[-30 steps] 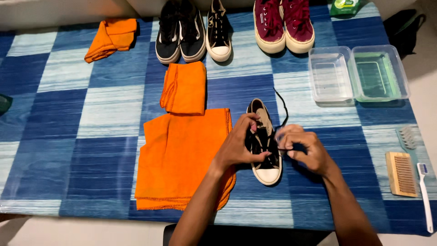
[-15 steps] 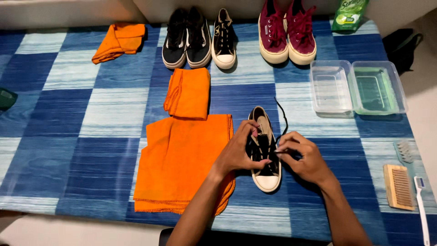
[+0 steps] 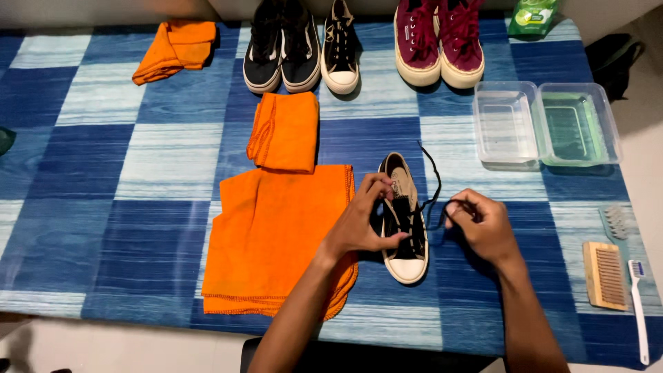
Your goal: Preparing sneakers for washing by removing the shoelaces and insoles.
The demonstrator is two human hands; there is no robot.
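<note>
A black sneaker (image 3: 404, 224) with a white toe cap lies near the front of the blue-checked table (image 3: 103, 207), just beside a spread orange cloth (image 3: 276, 238). The left hand (image 3: 362, 221) grips its side with fingers curled around the upper, while the right hand (image 3: 480, 224) pinches the black lace (image 3: 434, 190), seemingly between thumb and forefinger. Farther back stand two clear plastic tubs (image 3: 545, 124), more shoes, and a green pouch (image 3: 532, 14) at the far right edge.
</note>
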